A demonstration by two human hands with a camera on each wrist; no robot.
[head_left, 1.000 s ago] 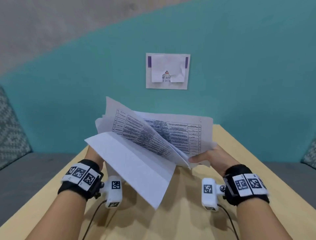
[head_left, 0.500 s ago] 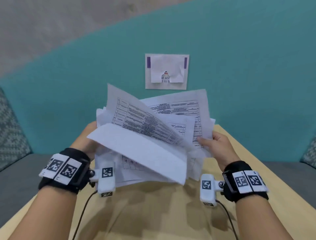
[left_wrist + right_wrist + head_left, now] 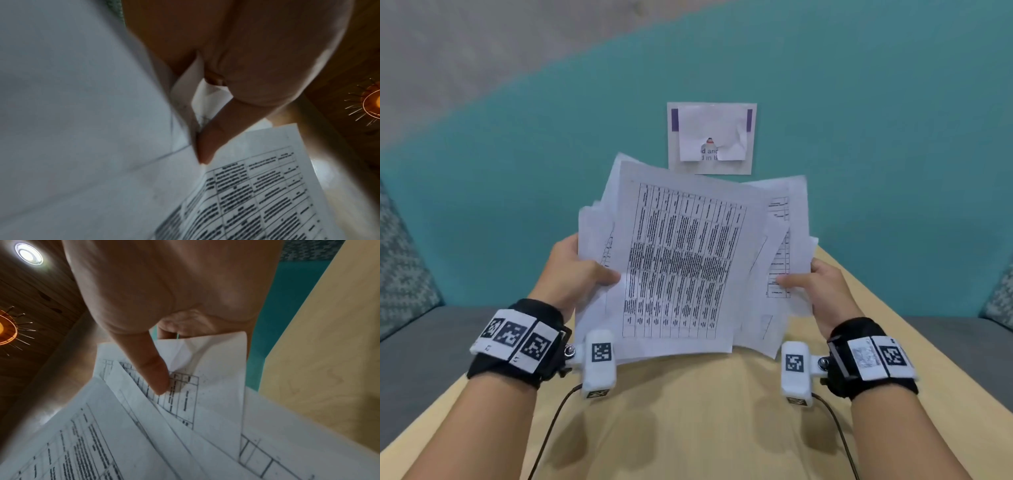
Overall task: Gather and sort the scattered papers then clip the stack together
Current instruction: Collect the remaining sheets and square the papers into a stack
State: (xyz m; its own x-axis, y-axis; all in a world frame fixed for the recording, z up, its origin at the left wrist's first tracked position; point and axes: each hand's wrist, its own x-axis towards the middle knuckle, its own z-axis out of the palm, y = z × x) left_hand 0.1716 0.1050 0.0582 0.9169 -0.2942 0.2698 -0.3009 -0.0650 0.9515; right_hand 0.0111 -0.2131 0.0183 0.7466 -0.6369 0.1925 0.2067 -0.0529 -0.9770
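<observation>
A loose, uneven stack of white papers (image 3: 681,260) printed with tables is held upright above the wooden table (image 3: 688,421). My left hand (image 3: 582,274) pinches the stack's left edge, thumb on the front sheet. My right hand (image 3: 811,284) pinches the right edge, thumb on a sheet that sticks out sideways. In the left wrist view my left hand (image 3: 203,146) has its thumb pressed on the papers (image 3: 82,129). The right wrist view has my right hand (image 3: 162,381) with its thumb on the fanned papers (image 3: 205,410). No clip is in view.
A white notice (image 3: 711,138) hangs on the teal wall (image 3: 876,154) behind the table. Grey benches with patterned cushions (image 3: 400,267) flank the table on both sides. Cables run from the wrist cameras across the tabletop.
The sheets were splayed and lying open low over the table; both hands have raised them and turned them upright, and the folded front sheet now lies flat against the stack.
</observation>
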